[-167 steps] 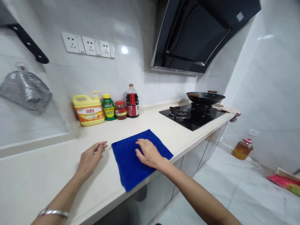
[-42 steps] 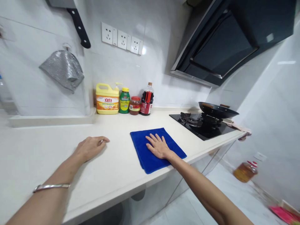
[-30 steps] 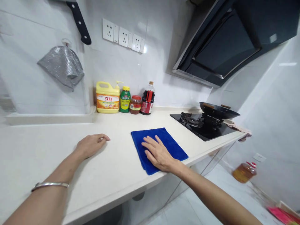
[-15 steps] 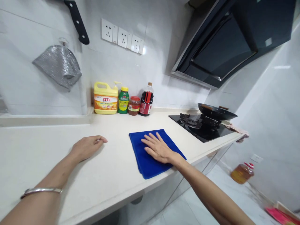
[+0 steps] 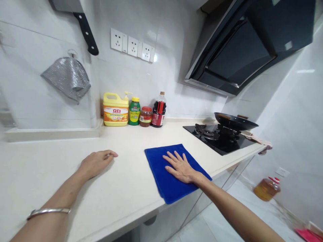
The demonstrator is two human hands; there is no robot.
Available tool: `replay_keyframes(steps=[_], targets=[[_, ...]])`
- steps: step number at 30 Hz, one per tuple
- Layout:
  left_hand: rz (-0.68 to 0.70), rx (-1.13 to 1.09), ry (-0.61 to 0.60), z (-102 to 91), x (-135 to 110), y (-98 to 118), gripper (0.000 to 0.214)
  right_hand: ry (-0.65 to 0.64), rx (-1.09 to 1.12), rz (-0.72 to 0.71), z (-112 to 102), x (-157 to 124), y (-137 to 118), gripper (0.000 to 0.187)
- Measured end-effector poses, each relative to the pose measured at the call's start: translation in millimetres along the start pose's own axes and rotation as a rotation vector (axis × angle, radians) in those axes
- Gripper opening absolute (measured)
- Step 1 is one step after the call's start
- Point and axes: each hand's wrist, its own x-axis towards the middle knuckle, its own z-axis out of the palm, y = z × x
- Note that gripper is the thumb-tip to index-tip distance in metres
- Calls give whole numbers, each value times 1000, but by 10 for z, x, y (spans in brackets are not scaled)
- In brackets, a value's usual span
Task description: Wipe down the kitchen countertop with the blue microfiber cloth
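While under the splayed, ungripping right hand point(image 5: 182, 169), blue cloth point(image 5: 169, 184) apart from the half-open, empty left hand point(image 5: 95, 164).

Blue cloth point(image 5: 169, 184), seemingly folded, flat on counter point(image 5: 126, 188).

Under the fingers of the right hand point(image 5: 183, 170) lies matt, napped blue cloth point(image 5: 157, 164), on a smooth countertop point(image 5: 131, 181). Beyond those fingers stands a plastic jug point(image 5: 115, 116); to their right, a glossy cooktop point(image 5: 219, 146). Behind the left hand's fingers point(image 5: 109, 153) shines a metal bangle point(image 5: 49, 211).
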Motion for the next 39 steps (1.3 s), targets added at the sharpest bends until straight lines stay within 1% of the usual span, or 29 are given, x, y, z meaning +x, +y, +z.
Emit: replay_keyframes(steps=[4,7,10,12,15,17,22,26,29,32,34,35,37,39], targets=[[-3,12,-5,-17,-48,26,47,6,-20,16,-30,-100,320,66],[-16,48,-9,-19,-66,54,48,26,-28,56,-56,-119,657,64],[0,91,-8,9,-69,109,49,41,-55,126,-90,-79,1013,65],[48,97,-19,49,-61,148,49,51,-61,160,-119,-18,1218,66],[113,86,-51,119,-33,184,48,68,-43,191,-165,117,1449,67],[106,73,-66,151,-10,190,48,74,-32,216,-192,226,1564,68],[28,50,-101,165,44,179,48,78,-55,246,-247,512,1799,67],[-7,24,-105,183,100,135,48,83,-62,256,-280,719,1912,67],[-29,4,-74,217,147,77,50,109,-65,284,-280,802,1933,66],[-31,-20,-53,235,173,34,52,218,-124,338,-253,791,1908,66],[-17,-36,-52,225,168,31,53,319,-200,423,-217,751,1860,64],[-12,-43,-55,216,159,38,53,348,-225,475,-194,729,1823,63],[-12,-54,-71,193,133,63,54,329,-208,545,-138,691,1723,63],[-23,-61,-85,174,111,89,53,243,-134,558,-81,673,1596,66]])
